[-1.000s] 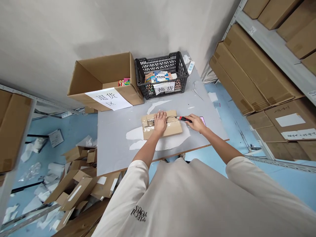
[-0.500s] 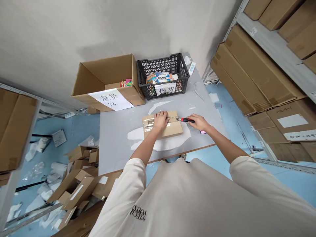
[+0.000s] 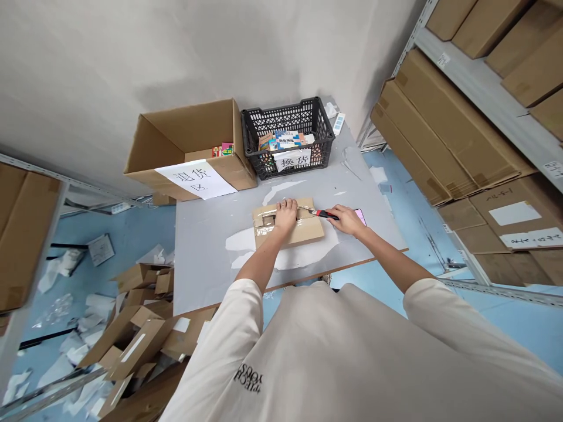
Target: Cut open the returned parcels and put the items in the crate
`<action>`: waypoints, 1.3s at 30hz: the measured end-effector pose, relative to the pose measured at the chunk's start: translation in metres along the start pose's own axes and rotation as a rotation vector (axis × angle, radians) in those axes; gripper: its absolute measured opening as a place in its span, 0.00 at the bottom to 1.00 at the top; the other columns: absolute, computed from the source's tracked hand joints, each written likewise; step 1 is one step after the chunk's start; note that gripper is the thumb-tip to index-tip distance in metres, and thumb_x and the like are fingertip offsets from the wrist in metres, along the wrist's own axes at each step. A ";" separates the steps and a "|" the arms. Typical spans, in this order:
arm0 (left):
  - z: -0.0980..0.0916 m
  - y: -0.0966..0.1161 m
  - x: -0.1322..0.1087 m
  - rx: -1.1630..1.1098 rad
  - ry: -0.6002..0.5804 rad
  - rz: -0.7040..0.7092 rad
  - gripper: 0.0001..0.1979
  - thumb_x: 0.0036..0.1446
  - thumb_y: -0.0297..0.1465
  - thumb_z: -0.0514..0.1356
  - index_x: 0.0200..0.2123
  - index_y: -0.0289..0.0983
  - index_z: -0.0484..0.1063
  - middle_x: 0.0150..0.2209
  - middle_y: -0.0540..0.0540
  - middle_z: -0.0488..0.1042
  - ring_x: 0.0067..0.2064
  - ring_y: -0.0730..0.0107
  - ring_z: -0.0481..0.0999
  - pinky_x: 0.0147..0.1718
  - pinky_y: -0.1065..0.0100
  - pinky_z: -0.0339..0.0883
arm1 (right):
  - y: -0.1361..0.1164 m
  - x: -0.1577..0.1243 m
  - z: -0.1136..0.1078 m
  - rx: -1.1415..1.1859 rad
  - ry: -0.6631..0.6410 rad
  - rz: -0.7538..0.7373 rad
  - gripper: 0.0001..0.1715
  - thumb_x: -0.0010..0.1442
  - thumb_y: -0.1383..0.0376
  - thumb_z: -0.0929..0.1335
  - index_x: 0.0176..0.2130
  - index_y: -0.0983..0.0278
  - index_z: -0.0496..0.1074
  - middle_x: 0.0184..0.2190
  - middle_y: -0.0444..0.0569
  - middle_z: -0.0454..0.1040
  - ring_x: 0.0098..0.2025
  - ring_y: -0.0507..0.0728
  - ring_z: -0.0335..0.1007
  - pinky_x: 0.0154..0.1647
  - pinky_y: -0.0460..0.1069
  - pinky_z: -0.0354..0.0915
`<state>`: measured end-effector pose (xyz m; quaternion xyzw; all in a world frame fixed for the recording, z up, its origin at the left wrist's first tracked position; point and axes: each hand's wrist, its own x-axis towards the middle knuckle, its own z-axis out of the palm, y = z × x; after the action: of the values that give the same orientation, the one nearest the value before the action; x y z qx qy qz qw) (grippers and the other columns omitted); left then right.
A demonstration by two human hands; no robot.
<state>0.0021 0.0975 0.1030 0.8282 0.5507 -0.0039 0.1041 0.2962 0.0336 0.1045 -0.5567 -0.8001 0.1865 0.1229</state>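
A small taped cardboard parcel [image 3: 303, 233] lies flat in the middle of the grey table [image 3: 206, 258]. My left hand [image 3: 285, 214] presses down on its top, fingers curled over the far edge. My right hand [image 3: 347, 220] grips a red and black utility knife [image 3: 324, 214] whose blade touches the tape at the parcel's right end. A pink phone [image 3: 361, 215] lies on the table just behind my right hand.
At the table's back stand an open cardboard box [image 3: 189, 149] with a paper label and a black plastic crate [image 3: 288, 138] holding small packets. Shelves of flat cartons [image 3: 444, 129] rise on the right. Torn cardboard [image 3: 136, 328] litters the blue floor at the left.
The knife has slid back left along the parcel's top seam after a short pull to the right. My left hand stays pressed on the parcel.
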 end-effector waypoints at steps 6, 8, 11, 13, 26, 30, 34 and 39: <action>0.007 -0.003 -0.002 -0.026 0.014 -0.009 0.34 0.71 0.24 0.47 0.78 0.32 0.63 0.75 0.26 0.67 0.78 0.41 0.64 0.78 0.39 0.50 | 0.006 0.004 0.006 -0.014 0.020 0.042 0.28 0.79 0.53 0.64 0.69 0.59 0.78 0.56 0.61 0.81 0.56 0.70 0.77 0.57 0.59 0.71; 0.009 -0.003 -0.003 -0.025 0.025 -0.008 0.34 0.71 0.23 0.46 0.77 0.32 0.64 0.75 0.26 0.67 0.78 0.42 0.63 0.78 0.39 0.50 | 0.010 0.004 0.008 -0.006 0.020 0.045 0.28 0.79 0.53 0.64 0.70 0.58 0.78 0.56 0.61 0.80 0.57 0.70 0.76 0.58 0.60 0.71; 0.008 -0.002 -0.003 -0.023 0.025 -0.013 0.34 0.71 0.23 0.45 0.77 0.33 0.64 0.75 0.28 0.69 0.78 0.43 0.64 0.79 0.40 0.50 | 0.011 0.003 0.012 0.029 0.044 0.053 0.29 0.79 0.52 0.64 0.70 0.57 0.78 0.57 0.60 0.80 0.57 0.69 0.77 0.58 0.59 0.72; 0.007 -0.002 -0.003 -0.027 0.020 -0.015 0.34 0.71 0.23 0.45 0.77 0.32 0.65 0.75 0.27 0.68 0.79 0.44 0.63 0.79 0.40 0.49 | 0.010 0.002 0.015 0.057 0.066 0.055 0.30 0.80 0.51 0.63 0.70 0.57 0.77 0.56 0.59 0.81 0.56 0.68 0.77 0.58 0.59 0.73; 0.000 0.000 -0.013 -0.102 0.050 -0.009 0.27 0.78 0.34 0.47 0.73 0.33 0.68 0.74 0.29 0.71 0.78 0.46 0.65 0.79 0.43 0.50 | 0.041 0.007 -0.005 0.181 0.216 0.073 0.32 0.76 0.46 0.65 0.69 0.60 0.75 0.59 0.61 0.79 0.60 0.71 0.75 0.63 0.64 0.72; -0.009 -0.009 -0.021 -0.185 0.009 -0.009 0.30 0.74 0.39 0.56 0.74 0.36 0.68 0.79 0.34 0.65 0.81 0.47 0.58 0.81 0.42 0.46 | 0.029 0.020 0.004 0.262 0.233 0.120 0.31 0.75 0.47 0.66 0.66 0.60 0.77 0.57 0.61 0.80 0.61 0.72 0.75 0.64 0.64 0.71; -0.012 -0.028 -0.056 -0.243 0.088 -0.075 0.29 0.74 0.38 0.56 0.75 0.37 0.68 0.80 0.36 0.61 0.82 0.49 0.57 0.80 0.46 0.51 | 0.018 0.046 0.009 0.319 0.188 0.116 0.30 0.73 0.47 0.68 0.62 0.61 0.80 0.53 0.59 0.81 0.57 0.70 0.77 0.63 0.64 0.72; -0.006 -0.040 -0.114 -0.285 0.133 -0.140 0.38 0.65 0.49 0.70 0.74 0.46 0.69 0.78 0.38 0.64 0.79 0.40 0.60 0.78 0.41 0.54 | -0.006 0.087 0.015 0.388 0.117 0.088 0.24 0.69 0.51 0.71 0.57 0.62 0.82 0.55 0.58 0.82 0.57 0.68 0.78 0.64 0.61 0.72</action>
<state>-0.0797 0.0096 0.1163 0.7630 0.6079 0.1217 0.1830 0.2549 0.1105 0.0926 -0.5668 -0.7157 0.3096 0.2657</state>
